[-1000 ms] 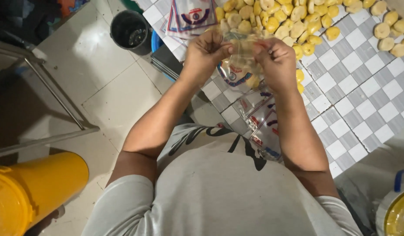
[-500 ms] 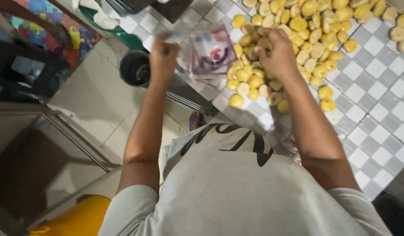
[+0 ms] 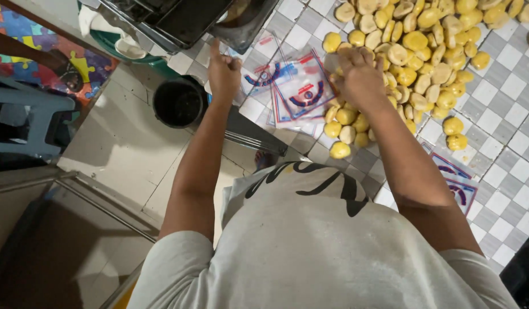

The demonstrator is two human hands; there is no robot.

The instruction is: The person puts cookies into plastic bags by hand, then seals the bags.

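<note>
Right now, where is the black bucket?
In the head view the black bucket stands on the floor at the left, just off the edge of the checkered table, below and left of the left hand.

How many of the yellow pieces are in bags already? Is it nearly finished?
No filled bag shows on the table, so I cannot tell what is done. In hand: the right hand rests on the heap of round yellow food pieces, and the left hand is at the stack of clear printed plastic bags. Left: the big yellow heap on the grey-and-white checkered tablecloth, so plenty remains.
</note>
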